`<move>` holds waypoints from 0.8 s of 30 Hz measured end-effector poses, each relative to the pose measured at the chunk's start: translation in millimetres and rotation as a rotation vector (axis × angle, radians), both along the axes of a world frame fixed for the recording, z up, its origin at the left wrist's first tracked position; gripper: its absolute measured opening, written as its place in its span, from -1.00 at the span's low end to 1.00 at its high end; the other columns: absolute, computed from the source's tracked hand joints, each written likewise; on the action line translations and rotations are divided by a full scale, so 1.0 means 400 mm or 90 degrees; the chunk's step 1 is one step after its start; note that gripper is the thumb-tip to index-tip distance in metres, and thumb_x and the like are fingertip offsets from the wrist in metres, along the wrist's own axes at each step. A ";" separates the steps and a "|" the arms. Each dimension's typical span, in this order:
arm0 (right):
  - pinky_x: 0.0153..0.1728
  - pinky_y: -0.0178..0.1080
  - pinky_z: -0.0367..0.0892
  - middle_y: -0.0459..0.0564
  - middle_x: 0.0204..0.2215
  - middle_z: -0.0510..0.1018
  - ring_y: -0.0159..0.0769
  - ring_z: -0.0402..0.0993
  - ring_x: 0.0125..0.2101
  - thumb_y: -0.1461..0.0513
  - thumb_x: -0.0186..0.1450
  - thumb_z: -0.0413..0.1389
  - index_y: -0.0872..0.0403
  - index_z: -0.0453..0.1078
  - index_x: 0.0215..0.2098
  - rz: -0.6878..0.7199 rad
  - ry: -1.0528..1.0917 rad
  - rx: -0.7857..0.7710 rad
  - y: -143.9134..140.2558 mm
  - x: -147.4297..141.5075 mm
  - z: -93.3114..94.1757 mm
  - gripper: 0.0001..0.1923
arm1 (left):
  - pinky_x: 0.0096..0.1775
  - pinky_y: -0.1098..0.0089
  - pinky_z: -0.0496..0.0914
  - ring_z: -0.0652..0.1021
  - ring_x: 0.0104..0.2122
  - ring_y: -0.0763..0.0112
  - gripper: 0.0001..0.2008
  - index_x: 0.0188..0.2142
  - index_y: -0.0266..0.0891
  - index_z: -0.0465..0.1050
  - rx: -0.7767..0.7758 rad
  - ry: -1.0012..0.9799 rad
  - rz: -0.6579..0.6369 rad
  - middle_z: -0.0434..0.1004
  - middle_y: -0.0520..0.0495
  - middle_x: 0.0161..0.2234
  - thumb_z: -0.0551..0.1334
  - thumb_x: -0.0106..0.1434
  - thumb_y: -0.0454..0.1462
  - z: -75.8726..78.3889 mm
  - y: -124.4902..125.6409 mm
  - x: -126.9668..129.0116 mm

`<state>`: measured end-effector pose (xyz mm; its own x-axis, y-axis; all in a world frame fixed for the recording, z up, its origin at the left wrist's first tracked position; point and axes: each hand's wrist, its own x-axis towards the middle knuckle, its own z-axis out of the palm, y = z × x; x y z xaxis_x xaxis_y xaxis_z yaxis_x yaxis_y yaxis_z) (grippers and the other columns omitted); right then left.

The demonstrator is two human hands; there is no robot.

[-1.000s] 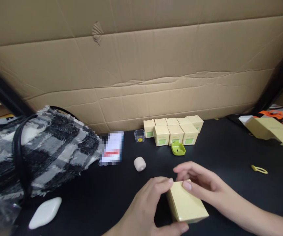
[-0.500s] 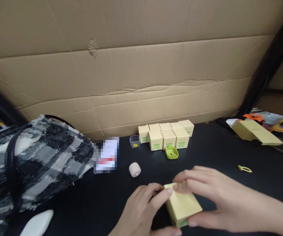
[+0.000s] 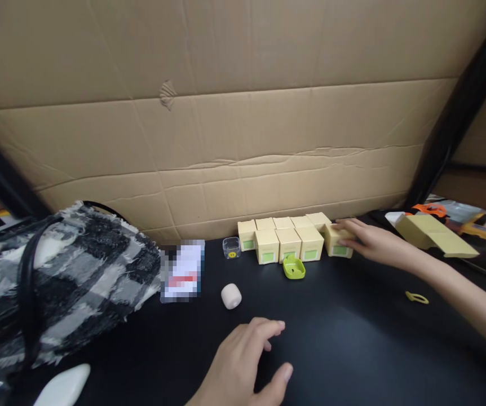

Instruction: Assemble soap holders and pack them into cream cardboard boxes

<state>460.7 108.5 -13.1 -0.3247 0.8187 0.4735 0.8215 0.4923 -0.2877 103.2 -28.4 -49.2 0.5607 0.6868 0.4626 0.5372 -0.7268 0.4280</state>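
Observation:
My right hand [image 3: 367, 239] reaches to the back of the black table [image 3: 353, 338] and grips a small yellow box [image 3: 336, 241] with a green label. That box stands at the right end of a cluster of like yellow boxes [image 3: 285, 237] against the cardboard wall. My left hand [image 3: 243, 361] rests low near the front, fingers loosely apart, holding nothing. A green plastic piece [image 3: 294, 268] lies just in front of the boxes.
A black-and-white fuzzy bag [image 3: 57, 282] fills the left. Nearby lie a blurred card [image 3: 181, 270], a small clear cube [image 3: 231, 247], a pale rounded case [image 3: 230, 295] and a white case [image 3: 63, 386]. A yellow clip [image 3: 416, 297] and a larger flat yellow box [image 3: 433, 234] are right.
My right hand carried the yellow box from the front of the table to the right end of the box cluster. My left hand let go of it and stayed low.

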 end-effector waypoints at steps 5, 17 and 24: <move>-0.08 -0.01 0.42 0.14 0.01 0.41 -0.03 0.49 -0.08 0.09 0.32 0.03 -0.02 0.34 0.01 0.017 0.014 -0.012 -0.001 -0.024 -0.019 -0.67 | -0.25 0.37 0.54 0.60 -0.35 0.40 -0.49 0.04 -0.06 0.13 0.016 -0.004 -0.001 0.54 -0.02 -0.21 0.21 0.13 -0.43 0.000 0.005 0.003; -0.20 -0.08 0.45 0.06 -0.05 0.46 -0.23 0.48 -0.20 0.16 0.39 0.07 0.09 0.32 0.05 -0.124 0.145 0.054 0.020 0.049 0.022 -0.70 | -0.29 0.46 0.55 0.62 -0.38 0.42 -0.59 -0.06 -0.09 0.26 0.079 0.005 -0.004 0.57 0.01 -0.27 0.20 0.12 -0.45 0.002 0.009 0.004; -0.19 -0.10 0.43 0.03 -0.26 0.53 -0.16 0.50 -0.24 0.25 0.33 0.01 0.00 0.40 -0.08 0.113 0.012 0.006 -0.109 -0.159 0.014 -0.77 | -0.29 0.40 0.53 0.62 -0.34 0.37 -0.76 -0.22 -0.16 0.36 0.079 0.052 -0.032 0.59 -0.03 -0.31 0.18 0.14 -0.47 -0.002 0.014 0.001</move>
